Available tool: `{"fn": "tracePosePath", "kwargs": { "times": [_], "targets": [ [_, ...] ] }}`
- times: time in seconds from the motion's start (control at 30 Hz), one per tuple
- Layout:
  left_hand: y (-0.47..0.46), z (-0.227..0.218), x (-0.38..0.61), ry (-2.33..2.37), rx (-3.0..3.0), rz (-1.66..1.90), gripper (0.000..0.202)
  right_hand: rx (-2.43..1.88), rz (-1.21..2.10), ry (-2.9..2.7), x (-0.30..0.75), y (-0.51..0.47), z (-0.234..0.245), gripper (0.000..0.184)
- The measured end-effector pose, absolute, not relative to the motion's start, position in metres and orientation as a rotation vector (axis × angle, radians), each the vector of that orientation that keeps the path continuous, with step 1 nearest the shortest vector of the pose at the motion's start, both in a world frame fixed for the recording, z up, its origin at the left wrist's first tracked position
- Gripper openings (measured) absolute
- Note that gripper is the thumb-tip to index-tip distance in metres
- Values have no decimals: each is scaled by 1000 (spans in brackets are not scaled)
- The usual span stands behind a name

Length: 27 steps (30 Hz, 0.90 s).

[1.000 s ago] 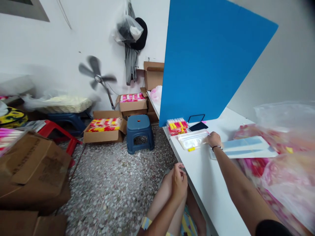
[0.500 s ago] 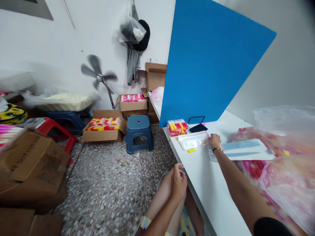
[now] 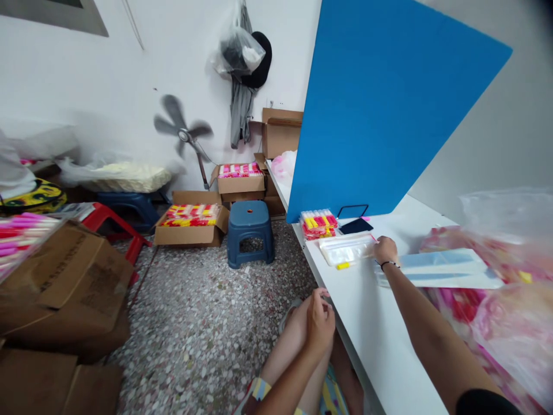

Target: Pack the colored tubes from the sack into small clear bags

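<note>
Touching a clear plastic bag, right-hand fingers half curled; left-hand fingers curled against the knee.

I've got the right hand at the edge of a clear bag on the white table, left hand resting on the knee; a blue panel stands behind the bag.

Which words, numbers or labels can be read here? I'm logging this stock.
No text can be read.
The dark printing on the cardboard box at lower left is too blurred to read.
Any marks on the white-and-blue card on the table are too small to tell.
</note>
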<state>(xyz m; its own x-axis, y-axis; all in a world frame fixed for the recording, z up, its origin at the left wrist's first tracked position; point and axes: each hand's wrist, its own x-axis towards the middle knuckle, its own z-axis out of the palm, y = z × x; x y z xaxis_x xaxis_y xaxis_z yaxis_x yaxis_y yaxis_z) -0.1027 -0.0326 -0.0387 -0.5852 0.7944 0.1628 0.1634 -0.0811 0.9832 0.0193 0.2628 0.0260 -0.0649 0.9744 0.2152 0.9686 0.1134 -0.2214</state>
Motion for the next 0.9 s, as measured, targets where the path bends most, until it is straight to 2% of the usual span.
{"fn": "tracePosePath", "kwargs": {
  "times": [0.17, 0.57, 0.9],
  "targets": [
    [-32, -36, -103, 1727, 1063, 1698, 38, -1960, 76, -1989, 14, 271, 29, 39],
    [-27, -41, -107, 1693, 1021, 1733, 36, -1855, -44, -2262, 31, 281, 49, 24],
    [-28, -37, -105, 1690, 1038, 1748, 35, -1711, -179, -2411, 26, 267, 81, 33]
  ]
}}
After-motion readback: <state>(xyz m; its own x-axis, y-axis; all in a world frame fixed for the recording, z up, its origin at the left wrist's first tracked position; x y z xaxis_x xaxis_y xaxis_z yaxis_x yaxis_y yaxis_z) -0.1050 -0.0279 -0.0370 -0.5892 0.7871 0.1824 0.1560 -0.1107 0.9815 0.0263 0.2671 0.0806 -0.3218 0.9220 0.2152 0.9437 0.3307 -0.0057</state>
